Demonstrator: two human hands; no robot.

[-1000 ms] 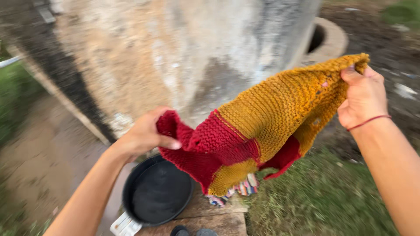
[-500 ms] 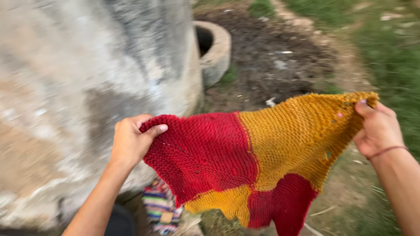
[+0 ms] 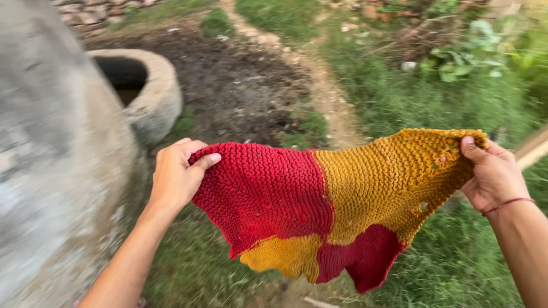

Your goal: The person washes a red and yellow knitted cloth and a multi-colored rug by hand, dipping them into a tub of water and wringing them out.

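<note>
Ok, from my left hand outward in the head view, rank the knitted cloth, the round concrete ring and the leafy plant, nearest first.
From the left hand:
1. Knitted cloth, red and mustard, gripped at its left corner.
2. Round concrete ring, up and slightly left, beside the big concrete wall.
3. Leafy plant, far upper right, across the grass.

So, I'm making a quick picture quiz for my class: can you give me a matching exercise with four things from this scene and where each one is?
Things
1. left hand
2. right hand
3. concrete ring
4. red thread bracelet

Places
A. grips the yellow top corner of the knitted cloth
B. on the ground at upper left, beside the big grey concrete wall
C. around the right wrist
D. grips the red top corner of the knitted cloth

Pairs: 1-D, 2-A, 3-B, 4-C
</note>
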